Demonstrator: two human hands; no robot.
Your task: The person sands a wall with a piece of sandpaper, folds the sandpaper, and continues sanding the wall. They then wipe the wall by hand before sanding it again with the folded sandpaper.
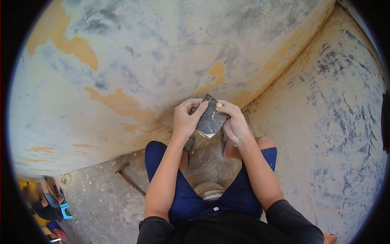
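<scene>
A folded sheet of worn dark sandpaper (212,118) is between my two hands, in front of the wall and above my knees. Pale flakes cling to its face, and its lower corner shows a light underside. My left hand (187,116) grips the left edge, thumb on top. On the right edge, my right hand (235,121) pinches the sheet with its thumb near the upper corner. The fingers behind the sheet are partly hidden.
The patchy wall (142,73) meets a second wall (308,134) at a corner on the right. A long-handled tool (132,179) lies on the concrete floor (97,199). Under me is a round pale seat (209,189). Another person (46,203) is near a blue stool (65,211).
</scene>
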